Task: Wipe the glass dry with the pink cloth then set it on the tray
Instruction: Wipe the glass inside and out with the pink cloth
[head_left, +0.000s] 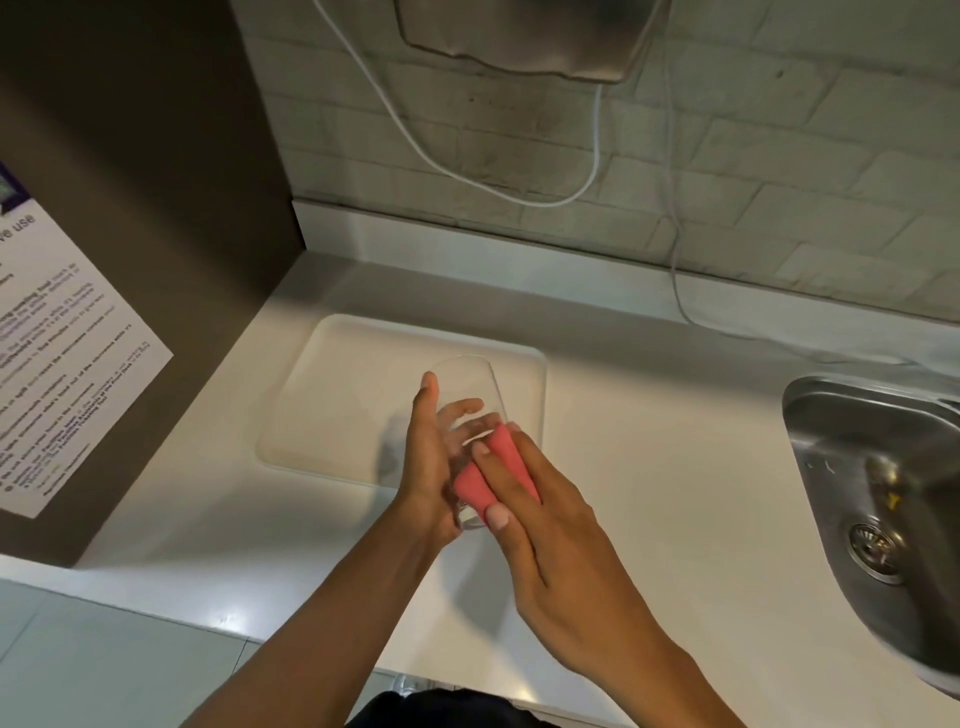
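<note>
We hold the glass (470, 415) tilted in the air between our two hands, its open rim pointing away from us and its base toward us. Our left hand (431, 462) wraps the glass from its left side, fingers curled round the far wall and showing through it, thumb up along the near wall. Our right hand (540, 525) presses the pink cloth (493, 475) flat against the right side of the glass, fingers stretched out over the folded cloth, thumb tucked under its lower edge.

Just beyond and below both hands lies the white tray (332, 395), flat on the white bench (649, 426); the upper part of the glass hangs over the tray's near right corner without touching it. Well to the right of our right hand sits a steel sink (878, 467). Past the tray, a white cable (592, 171) loops down the tiled wall. Left of our left hand, a printed notice (67, 364) is stuck to a dark panel.
</note>
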